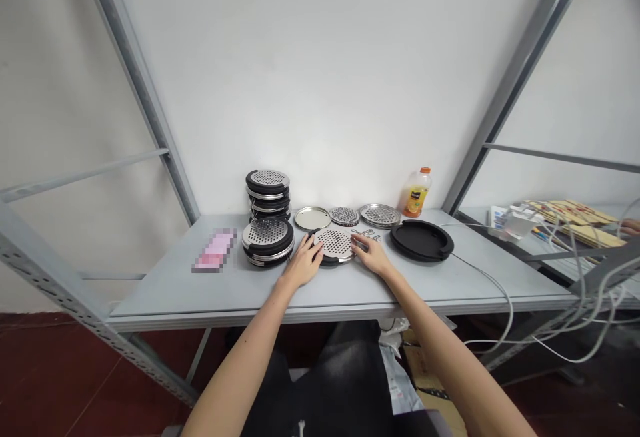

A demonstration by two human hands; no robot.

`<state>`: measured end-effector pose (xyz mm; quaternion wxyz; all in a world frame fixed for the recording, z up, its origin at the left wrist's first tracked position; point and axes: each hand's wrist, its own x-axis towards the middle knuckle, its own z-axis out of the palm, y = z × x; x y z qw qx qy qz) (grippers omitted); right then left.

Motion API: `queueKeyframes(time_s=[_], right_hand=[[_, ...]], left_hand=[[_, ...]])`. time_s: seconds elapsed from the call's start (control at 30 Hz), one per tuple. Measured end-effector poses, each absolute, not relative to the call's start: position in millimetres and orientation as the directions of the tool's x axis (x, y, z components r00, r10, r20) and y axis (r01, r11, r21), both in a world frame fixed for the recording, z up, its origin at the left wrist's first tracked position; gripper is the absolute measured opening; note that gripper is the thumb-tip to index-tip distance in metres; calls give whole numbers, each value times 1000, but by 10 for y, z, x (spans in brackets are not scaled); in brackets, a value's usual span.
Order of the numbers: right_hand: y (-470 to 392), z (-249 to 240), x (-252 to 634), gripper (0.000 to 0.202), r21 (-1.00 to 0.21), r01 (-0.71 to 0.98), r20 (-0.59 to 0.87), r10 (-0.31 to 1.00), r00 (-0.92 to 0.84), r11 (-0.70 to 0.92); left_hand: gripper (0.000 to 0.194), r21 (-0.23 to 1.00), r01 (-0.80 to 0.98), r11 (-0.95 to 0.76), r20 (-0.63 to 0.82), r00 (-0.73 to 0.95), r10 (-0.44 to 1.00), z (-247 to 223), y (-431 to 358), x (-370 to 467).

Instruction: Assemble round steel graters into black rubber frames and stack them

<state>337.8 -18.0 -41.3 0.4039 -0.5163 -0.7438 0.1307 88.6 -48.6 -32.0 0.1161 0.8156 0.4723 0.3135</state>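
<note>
A round grater (335, 244), a perforated metal disc partly edged by a black rim, lies flat on the table between my hands. My left hand (305, 261) grips its left edge, fingers over the black rim. At the right edge, the bent fingers of my right hand (371, 254) hold the metal disc. Just behind my right hand lie small metal wire clips (370, 233). Behind the grater are a plain shiny metal disc (313, 218), a stack of perforated discs (345, 216) and another patterned metal disc (381, 214). An empty black round base (421, 240) lies to the right.
A short stack of black-rimmed graters (268, 240) stands left of my left hand, with a taller stack (269, 190) behind it. A pixelated pink item (216, 250) lies farther left. An orange drink bottle (417, 193) stands by the wall. White cables (493, 280) cross the right side.
</note>
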Motion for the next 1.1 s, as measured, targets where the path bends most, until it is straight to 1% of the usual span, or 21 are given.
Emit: queueKeyframes(time_s=[0.2,0.47,0.57,0.73,0.83,0.9,1.0,1.1], right_hand=[[-137,-460,3373,49,-551,723,496,860,-117,416],[-105,-496,3405,44,-512,699,497,836,-234,500],[-136,-463,3403,43,-519,673,486,829,-275,527],[-210,-401,3380,41,-562,595,466,815,-346,574],[-231,-396,3361,42,-588,583,460,824,-330,561],[-225,-412,3348,43,-569,616,476,830,-293,544],[-190,-450,3335,44,-529,690,509,835,-208,494],[-153,-480,3337,43,-513,703,516,832,-206,492]], left_hand=[[48,453,712,-536,397,376,837,-306,-501,891],[48,464,704,-538,380,390,839,-315,-504,881],[50,475,693,-541,379,393,837,-320,-500,876],[63,502,681,-533,381,380,843,-332,-479,858],[69,540,658,-525,387,360,849,-338,-474,844],[73,565,632,-530,417,335,845,-338,-479,843],[78,570,628,-530,469,281,837,-338,-493,857],[87,565,671,-479,432,254,865,-346,-503,877]])
